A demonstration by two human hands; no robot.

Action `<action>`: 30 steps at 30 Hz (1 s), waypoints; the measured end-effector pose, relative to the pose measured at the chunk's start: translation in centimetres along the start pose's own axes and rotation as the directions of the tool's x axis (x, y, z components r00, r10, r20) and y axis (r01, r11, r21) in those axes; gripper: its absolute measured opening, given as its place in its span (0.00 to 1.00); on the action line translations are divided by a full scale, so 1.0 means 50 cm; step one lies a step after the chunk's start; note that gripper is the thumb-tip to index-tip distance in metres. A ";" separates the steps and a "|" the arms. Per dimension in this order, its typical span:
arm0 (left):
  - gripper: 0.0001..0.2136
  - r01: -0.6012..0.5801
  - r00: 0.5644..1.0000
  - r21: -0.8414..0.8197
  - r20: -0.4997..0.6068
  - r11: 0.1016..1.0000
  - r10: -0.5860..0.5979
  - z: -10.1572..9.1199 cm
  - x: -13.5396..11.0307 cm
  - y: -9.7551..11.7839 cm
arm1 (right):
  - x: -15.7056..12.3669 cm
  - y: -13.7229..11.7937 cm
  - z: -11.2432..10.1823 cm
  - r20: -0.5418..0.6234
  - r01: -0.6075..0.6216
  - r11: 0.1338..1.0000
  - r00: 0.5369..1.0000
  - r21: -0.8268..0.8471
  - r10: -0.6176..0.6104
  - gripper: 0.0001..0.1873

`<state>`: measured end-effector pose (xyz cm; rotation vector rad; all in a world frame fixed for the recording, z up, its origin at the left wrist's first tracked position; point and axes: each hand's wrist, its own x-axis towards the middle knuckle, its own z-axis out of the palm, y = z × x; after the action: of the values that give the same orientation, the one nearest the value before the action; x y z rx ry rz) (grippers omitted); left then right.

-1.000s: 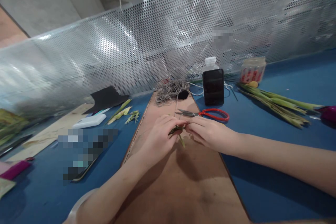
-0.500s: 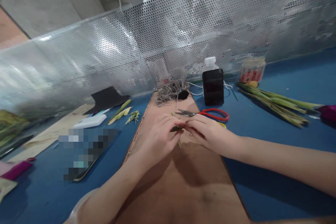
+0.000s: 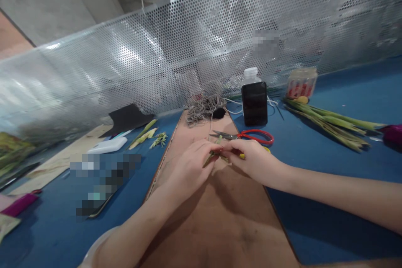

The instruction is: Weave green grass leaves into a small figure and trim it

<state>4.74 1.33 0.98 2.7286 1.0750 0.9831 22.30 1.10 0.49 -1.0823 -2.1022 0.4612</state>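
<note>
Over the wooden board, my left hand [image 3: 195,158] pinches a small piece of green leaf strips [image 3: 208,159] between thumb and fingers. My right hand [image 3: 251,159] meets it from the other side, its fingertips closed on the same green strips. The fingers cover much of the piece, so its exact shape is hidden. Just beyond the hands lies a pair of scissors [image 3: 256,135] with red handles, blades pointing left. A small yellow thing [image 3: 242,156] shows by the fingers of my right hand.
Grey cord [image 3: 205,109] lies heaped at the board's [image 3: 207,226] far end. A black phone [image 3: 254,104] leans on a bottle [image 3: 251,74]. Long green stalks [image 3: 329,123] and a jar [image 3: 302,82] are at right. Leaf scraps [image 3: 144,138] and a white case [image 3: 107,145] lie left.
The green strips have turned between my fingers and show at a different angle. My right hand has shifted slightly, its fingers more bent. The things around have stayed in place.
</note>
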 end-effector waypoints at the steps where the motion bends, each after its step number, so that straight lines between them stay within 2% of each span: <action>1: 0.10 0.002 1.000 -0.006 -0.006 1.000 -0.002 0.000 -0.001 0.000 | 0.000 0.001 0.001 0.009 -0.026 0.999 1.000 0.022 0.026 0.10; 6: 0.11 0.024 1.000 -0.030 -0.019 0.999 -0.024 0.002 -0.004 0.004 | 0.000 0.005 0.002 0.036 -0.074 0.992 0.997 0.097 0.071 0.09; 12: 0.13 0.048 0.998 -0.089 -0.024 0.995 -0.051 0.004 -0.003 0.009 | 0.000 0.002 0.001 0.031 -0.055 0.988 0.998 0.143 0.051 0.09; 21: 0.11 0.066 0.998 -0.189 -0.010 0.980 -0.069 0.006 -0.003 0.006 | -0.001 -0.002 -0.004 0.069 -0.092 0.962 0.995 0.257 0.076 0.10; 25: 0.10 0.082 0.996 -0.205 -0.028 0.975 -0.089 0.000 -0.003 0.013 | -0.002 -0.002 -0.006 0.047 -0.104 0.959 0.994 0.265 0.095 0.10; 30: 0.09 0.079 0.995 -0.166 -0.049 0.983 -0.088 -0.006 -0.003 0.021 | -0.001 -0.003 -0.007 0.008 -0.078 0.977 0.997 0.197 0.078 0.10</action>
<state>5.14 0.38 1.42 2.5192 1.0564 1.0889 22.50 0.97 0.80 -1.0507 -1.9714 0.6927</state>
